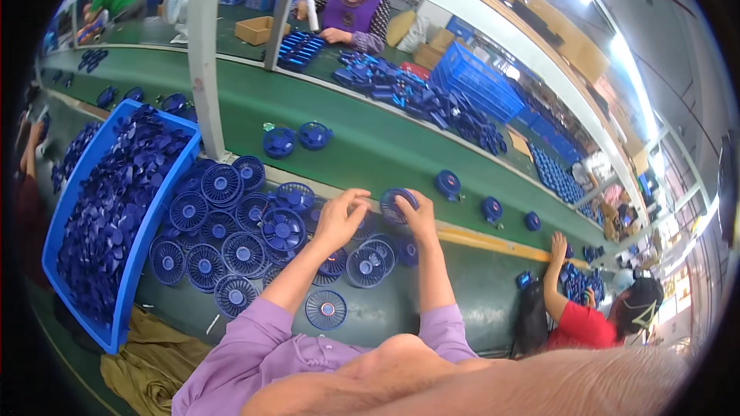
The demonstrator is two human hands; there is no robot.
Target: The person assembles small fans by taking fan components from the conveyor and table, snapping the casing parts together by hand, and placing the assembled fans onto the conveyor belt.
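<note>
My right hand (422, 217) grips a round dark-blue fan head (392, 206) by its right side, above the near edge of the green belt. To its left my left hand (340, 222) is raised with fingers bent and apart, nothing visible in it. Under and beside my hands lie several round blue fan guards with slotted grilles, one guard (366, 265) just below and another guard (325, 309) nearer to me. A fan head with blades (283, 229) rests on the pile left of my left hand.
A blue crate (171, 173) full of small blue blades stands at the left. Blue fan units (314, 135) sit along the green conveyor belt (370, 162). A metal post (206, 54) rises beyond the guards. Across the belt a person in purple works; another in red sits at the right.
</note>
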